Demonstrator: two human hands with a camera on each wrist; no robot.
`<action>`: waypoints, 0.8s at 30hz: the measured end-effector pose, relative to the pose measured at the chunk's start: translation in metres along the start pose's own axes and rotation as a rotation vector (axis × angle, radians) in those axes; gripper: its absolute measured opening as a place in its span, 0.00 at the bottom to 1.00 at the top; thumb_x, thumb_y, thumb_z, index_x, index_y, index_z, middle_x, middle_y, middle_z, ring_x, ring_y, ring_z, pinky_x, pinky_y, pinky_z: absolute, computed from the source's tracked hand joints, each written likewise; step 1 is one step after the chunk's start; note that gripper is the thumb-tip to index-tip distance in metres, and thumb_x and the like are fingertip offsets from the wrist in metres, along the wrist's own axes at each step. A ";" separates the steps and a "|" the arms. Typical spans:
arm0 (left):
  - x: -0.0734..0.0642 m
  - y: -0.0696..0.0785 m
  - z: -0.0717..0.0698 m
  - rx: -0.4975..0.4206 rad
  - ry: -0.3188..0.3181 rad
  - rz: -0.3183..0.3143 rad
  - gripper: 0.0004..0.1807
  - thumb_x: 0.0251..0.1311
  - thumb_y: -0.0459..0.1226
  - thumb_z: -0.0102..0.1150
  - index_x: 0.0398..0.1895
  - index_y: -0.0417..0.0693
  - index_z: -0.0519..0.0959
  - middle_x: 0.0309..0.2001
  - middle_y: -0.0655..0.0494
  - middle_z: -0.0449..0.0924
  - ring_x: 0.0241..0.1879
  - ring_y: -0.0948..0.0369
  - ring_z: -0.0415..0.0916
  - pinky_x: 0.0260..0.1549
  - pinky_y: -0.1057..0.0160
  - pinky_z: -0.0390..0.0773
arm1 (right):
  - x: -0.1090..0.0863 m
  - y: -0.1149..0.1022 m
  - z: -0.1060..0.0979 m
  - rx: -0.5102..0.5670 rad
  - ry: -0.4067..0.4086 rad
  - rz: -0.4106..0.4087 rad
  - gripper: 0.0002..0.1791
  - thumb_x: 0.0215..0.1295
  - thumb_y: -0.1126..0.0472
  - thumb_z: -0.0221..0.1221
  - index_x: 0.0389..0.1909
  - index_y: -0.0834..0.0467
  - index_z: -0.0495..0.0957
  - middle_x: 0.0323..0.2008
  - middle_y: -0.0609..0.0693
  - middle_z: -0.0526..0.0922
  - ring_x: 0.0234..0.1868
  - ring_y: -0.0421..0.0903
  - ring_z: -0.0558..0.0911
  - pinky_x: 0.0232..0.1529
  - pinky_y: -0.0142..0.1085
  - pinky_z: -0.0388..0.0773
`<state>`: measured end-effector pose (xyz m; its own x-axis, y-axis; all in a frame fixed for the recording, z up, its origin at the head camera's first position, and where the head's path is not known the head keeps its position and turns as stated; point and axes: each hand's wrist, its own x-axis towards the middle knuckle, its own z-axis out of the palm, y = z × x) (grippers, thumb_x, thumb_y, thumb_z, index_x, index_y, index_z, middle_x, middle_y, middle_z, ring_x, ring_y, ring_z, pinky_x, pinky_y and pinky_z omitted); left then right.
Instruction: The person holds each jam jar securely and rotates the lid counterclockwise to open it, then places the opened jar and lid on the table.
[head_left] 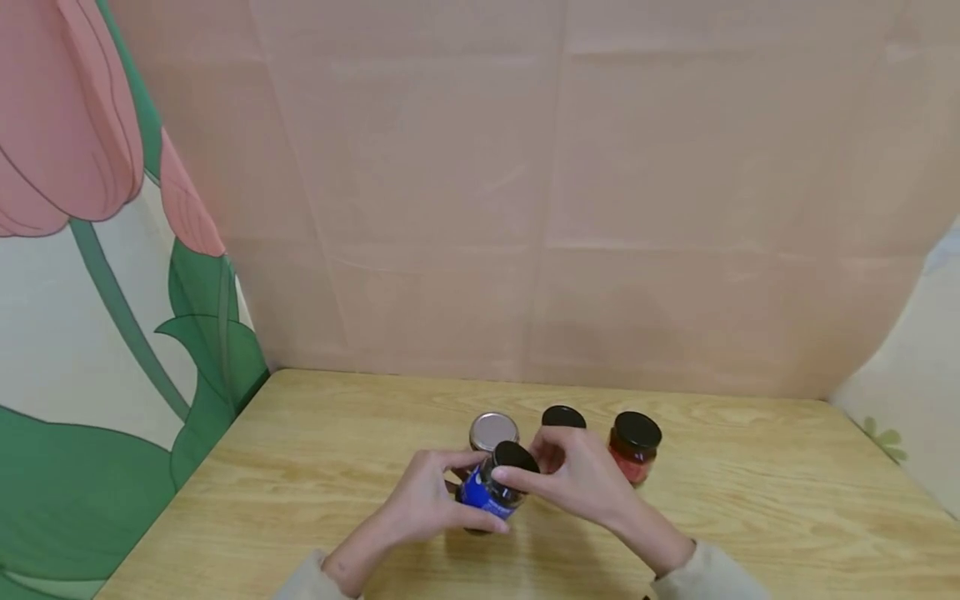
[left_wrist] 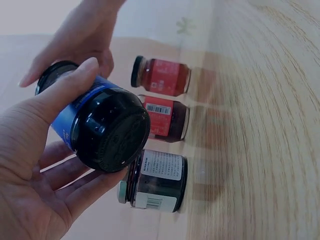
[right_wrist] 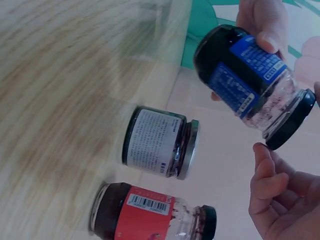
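Note:
A dark glass jar (head_left: 483,497) with a blue label is held tilted over the table by my left hand (head_left: 423,498), its thumb and fingers wrapped around the body. In the left wrist view the dark base of the jar (left_wrist: 117,132) faces the camera. My right hand (head_left: 588,479) is at the jar's black lid (head_left: 516,455), with thumb and fingertips on opposite sides of the rim. The right wrist view shows the lid (right_wrist: 290,120) seated on the jar's neck, and curled fingers (right_wrist: 272,187) by its lower edge.
Behind the hands stand a silver-lidded jar (head_left: 493,430), a black-lidded jar (head_left: 563,415) partly hidden by the right hand, and a red-labelled jar (head_left: 635,446) to the right. They stand on a wood-grain table (head_left: 337,450), with a pinkish cloth (head_left: 480,208) hanging behind it.

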<state>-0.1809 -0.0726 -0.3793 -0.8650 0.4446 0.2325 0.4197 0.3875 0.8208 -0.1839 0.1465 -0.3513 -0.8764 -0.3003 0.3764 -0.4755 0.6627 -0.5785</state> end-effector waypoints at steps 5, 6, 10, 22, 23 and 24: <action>-0.003 0.000 -0.001 0.003 -0.009 -0.029 0.37 0.33 0.47 0.81 0.53 0.45 0.81 0.45 0.51 0.85 0.33 0.66 0.79 0.29 0.70 0.80 | 0.001 -0.005 0.001 0.000 -0.039 0.012 0.21 0.45 0.35 0.69 0.19 0.47 0.76 0.15 0.36 0.73 0.18 0.32 0.71 0.20 0.27 0.71; -0.002 0.000 -0.001 0.009 -0.008 -0.030 0.37 0.33 0.47 0.81 0.53 0.45 0.81 0.45 0.51 0.85 0.32 0.66 0.79 0.29 0.70 0.80 | 0.002 -0.005 0.000 0.002 -0.046 0.006 0.21 0.45 0.36 0.70 0.19 0.48 0.76 0.16 0.36 0.74 0.18 0.32 0.71 0.20 0.27 0.71; 0.003 0.002 -0.002 0.028 -0.003 -0.021 0.37 0.33 0.48 0.81 0.52 0.45 0.81 0.46 0.50 0.85 0.32 0.66 0.80 0.29 0.71 0.80 | 0.005 -0.004 -0.005 0.026 -0.084 -0.010 0.21 0.46 0.38 0.70 0.22 0.50 0.77 0.17 0.38 0.75 0.20 0.32 0.73 0.21 0.28 0.72; 0.003 -0.002 -0.004 0.021 -0.021 -0.050 0.38 0.32 0.47 0.81 0.52 0.43 0.81 0.48 0.48 0.84 0.36 0.65 0.80 0.31 0.71 0.80 | 0.007 0.012 -0.016 0.107 -0.265 -0.246 0.27 0.52 0.47 0.70 0.53 0.49 0.77 0.41 0.38 0.79 0.39 0.34 0.77 0.40 0.32 0.78; 0.004 -0.002 -0.004 0.015 -0.024 -0.052 0.38 0.32 0.47 0.81 0.52 0.43 0.81 0.48 0.47 0.84 0.37 0.64 0.81 0.31 0.71 0.80 | 0.007 0.013 -0.017 0.108 -0.279 -0.257 0.28 0.52 0.49 0.70 0.55 0.49 0.75 0.42 0.37 0.78 0.40 0.35 0.76 0.41 0.32 0.77; 0.004 -0.002 -0.004 0.012 -0.025 -0.053 0.38 0.32 0.47 0.81 0.53 0.43 0.81 0.48 0.47 0.83 0.38 0.64 0.81 0.31 0.71 0.80 | 0.007 0.014 -0.018 0.109 -0.289 -0.266 0.29 0.52 0.50 0.70 0.56 0.48 0.75 0.43 0.37 0.78 0.41 0.35 0.76 0.42 0.32 0.77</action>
<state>-0.1865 -0.0745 -0.3780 -0.8789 0.4436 0.1756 0.3772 0.4206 0.8251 -0.1948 0.1658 -0.3439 -0.6996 -0.6424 0.3129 -0.6801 0.4641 -0.5675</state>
